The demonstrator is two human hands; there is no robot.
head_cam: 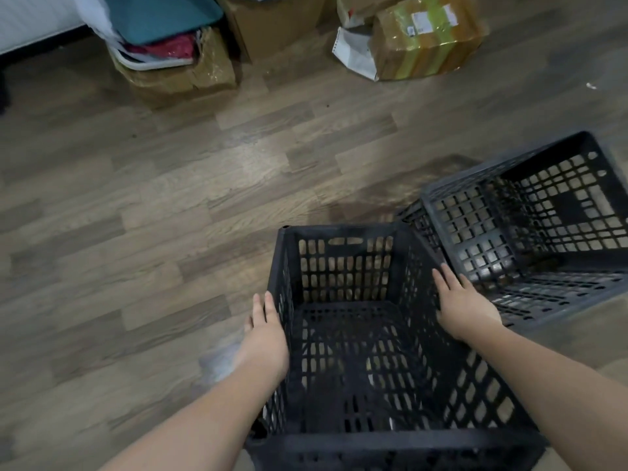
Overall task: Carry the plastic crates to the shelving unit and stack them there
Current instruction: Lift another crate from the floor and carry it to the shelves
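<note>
Crate (360, 334), black plastic lattice, empty, open side up, low in view and close to the body. Whether lifted or resting on the wood floor (170, 205): cannot tell. Left hand (266, 334) flat against outside of left wall, fingers (268, 304) straight and together, not curled round anything. Right hand (464, 302) laid on right rim, fingers extended and slightly spread, none visibly hooked through the lattice; thumb hidden. Palms pressing inward rather than a closed grip. Handle slot in far wall unused.

Second crate (530, 229) just beside, to the right, tipped on its side, opening toward the camera, near corner touching or nearly touching the held crate's right rear corner. Exact contact unclear from blur.

Shelving unit not in view. Cardboard boxes (272, 25), taped parcel (428, 39) and a box of fabric (173, 59) along the far edge of the floor.

Risks, as judged:
- Squeeze-only hold on smooth plastic: likely slip or twist once lifted.
- Thin walls may flex inward, loosening the hold.
- Right corner may snag the tipped crate on lift, dragging or knocking it.
- Crate held at front hides the feet; clutter ahead a trip hazard.
- Pale crumpled scrap (217, 362) by left forearm: possible slip underfoot.
</note>
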